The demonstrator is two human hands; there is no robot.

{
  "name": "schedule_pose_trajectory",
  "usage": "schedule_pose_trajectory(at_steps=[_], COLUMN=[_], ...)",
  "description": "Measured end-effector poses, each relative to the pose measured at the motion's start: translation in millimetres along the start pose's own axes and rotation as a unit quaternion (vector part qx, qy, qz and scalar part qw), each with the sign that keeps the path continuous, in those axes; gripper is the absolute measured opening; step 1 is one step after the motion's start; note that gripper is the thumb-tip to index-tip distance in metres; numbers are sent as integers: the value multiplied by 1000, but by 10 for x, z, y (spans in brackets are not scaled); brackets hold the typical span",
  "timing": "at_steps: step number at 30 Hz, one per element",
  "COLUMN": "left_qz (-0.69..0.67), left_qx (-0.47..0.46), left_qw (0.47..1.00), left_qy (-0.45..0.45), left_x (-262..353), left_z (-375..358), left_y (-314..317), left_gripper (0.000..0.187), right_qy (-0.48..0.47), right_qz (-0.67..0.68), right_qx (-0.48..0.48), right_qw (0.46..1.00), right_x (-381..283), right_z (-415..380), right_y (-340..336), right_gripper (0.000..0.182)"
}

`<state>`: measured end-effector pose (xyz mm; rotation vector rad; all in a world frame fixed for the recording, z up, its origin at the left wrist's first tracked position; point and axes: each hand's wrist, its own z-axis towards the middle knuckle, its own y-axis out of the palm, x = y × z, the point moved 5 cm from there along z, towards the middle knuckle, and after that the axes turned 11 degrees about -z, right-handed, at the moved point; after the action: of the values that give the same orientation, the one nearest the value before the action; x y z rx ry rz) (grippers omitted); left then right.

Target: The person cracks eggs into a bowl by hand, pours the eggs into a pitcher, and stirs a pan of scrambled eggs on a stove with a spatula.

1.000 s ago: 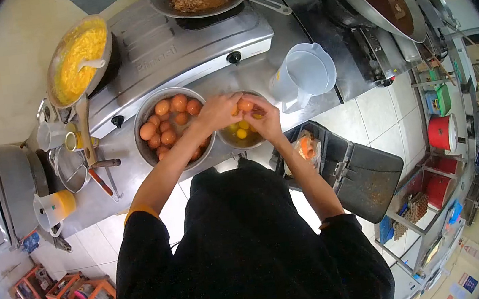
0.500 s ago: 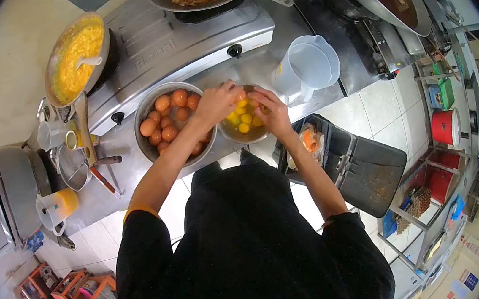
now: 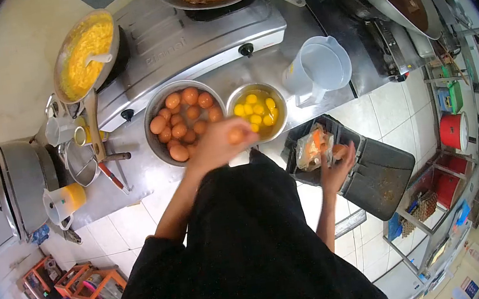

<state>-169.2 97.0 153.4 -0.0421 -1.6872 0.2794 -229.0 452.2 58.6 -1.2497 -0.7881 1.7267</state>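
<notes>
Brown eggshell point(image 3: 340, 151), seemingly being discarded, is held by the right hand point(image 3: 337, 172), needing release; blurred brown egg or shell point(image 3: 236, 135) is held by the left hand point(image 3: 215, 146).

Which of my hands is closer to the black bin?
Your right hand: it is at the open black bin. Your left hand is farther off, by the bowl of whole eggs.
</notes>
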Motion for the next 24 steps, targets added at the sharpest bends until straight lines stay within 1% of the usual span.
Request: schedule_pose_trajectory(at_steps=[1, 2, 3, 4, 5, 7, 8, 11, 13, 14, 15, 17, 18, 19, 20, 22, 23, 24], left_qz=[40, 149, 256, 316, 374, 433, 461, 442, 426, 417, 403, 375, 339, 304, 267, 91, 1, -22], left_qx=[63, 94, 125, 118, 110, 29, -11, -18, 13, 29, 37, 54, 73, 91, 108, 86, 74, 54], left_qw=[997, 983, 955, 937, 915, 887, 869, 867, 874, 878, 887, 904, 922, 936, 949, 975, 976, 982], left_qy=[-4, -44, -82, -95, -107, -156, -181, -231, -234, -235, -223, -197, -174, -150, -126, -182, -205, -178], left_x=[-251, -409, -558, -747, -948, -1396, -1518, -1322, -1413, -1449, -1422, -1296, -1226, -1155, -1067, -889, -789, -642], left_z=[-107, -132, -104, -49, 18, 219, 255, 316, 316, 307, 270, 180, 123, 40, -47, -235, -321, -372], left_y=[-238, -454, -680, -844, -973, -1102, -1112, -1008, -987, -1006, -1029, -1100, -1160, -1233, -1283, -1291, -1282, -1254], left_gripper=[26, 25, 25, 29, 34, 41, 44, 48, 47, 46, 48, 51, 52, 53, 54, 53, 53, 50], right_qy=[7, 59, 109, 130, 126, 117, 42, 101, 87, 47, 7, -51, -90, -131, -193, -335, -358, -380], right_qz=[-123, -136, -147, -66, -73, -89, -97, 48, 138, 194, 232, 278, 330, 343, 345, 341, 342, 343], right_qx=[-37, -115, -190, -209, -209, -206, -167, -167, -171, -165, -146, -179, -178, -198, -219, -208, -234, -260], right_qw=[992, 982, 965, 967, 967, 968, 980, 980, 972, 966, 962, 942, 922, 909, 892, 853, 837, 819], right_x=[367, 971, 1427, 1487, 1460, 1202, 980, 535, -224, -419, -761, -1377, -1693, -1983, -2311, -2918, -3092, -3233], right_z=[-149, -398, -586, -579, -547, -360, -240, 2, 183, 226, 257, 302, 306, 287, 265, 234, 189, 131], right_y=[-41, 47, 123, 42, 10, -11, -10, 231, 174, 278, 269, 283, 270, 262, 234, 277, 394, 511], right_gripper=[90, 96, 101, 97, 94, 88, 81, 73, 63, 54, 50, 42, 34, 29, 34, 43, 44, 44])
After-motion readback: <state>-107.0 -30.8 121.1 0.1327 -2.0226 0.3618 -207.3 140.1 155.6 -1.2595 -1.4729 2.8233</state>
